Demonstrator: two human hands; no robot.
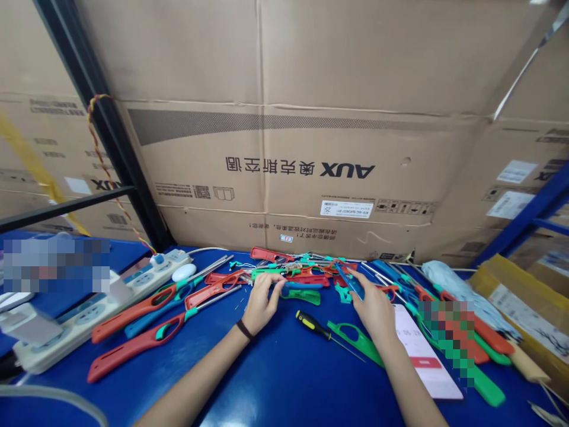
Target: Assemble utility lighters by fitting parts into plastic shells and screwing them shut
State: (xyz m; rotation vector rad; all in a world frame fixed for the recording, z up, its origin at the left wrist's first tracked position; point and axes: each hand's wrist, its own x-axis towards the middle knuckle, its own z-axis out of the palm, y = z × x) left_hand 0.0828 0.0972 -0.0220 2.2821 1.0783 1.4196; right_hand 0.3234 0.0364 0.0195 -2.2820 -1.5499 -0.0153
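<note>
My left hand (263, 303), with a dark band at the wrist, has its fingers closed at the end of a blue lighter casing (304, 286). In my right hand (376, 305) is a second blue lighter casing (348, 279), held between thumb and fingers and slanting up to the left. Loose red and green lighter casings lie just beyond both hands, among them a green casing half (311, 296). Between my forearms a black and yellow screwdriver (313, 325) rests on the blue table, with a green casing (353, 338) beside it, partly under my right wrist.
Long-necked red lighters (137, 350) lie at left beside a white power strip (84, 320). At right are a phone (424, 356), more lighters (489, 388) and a yellow-taped box (528, 302). A large cardboard carton (284, 136) walls off the back.
</note>
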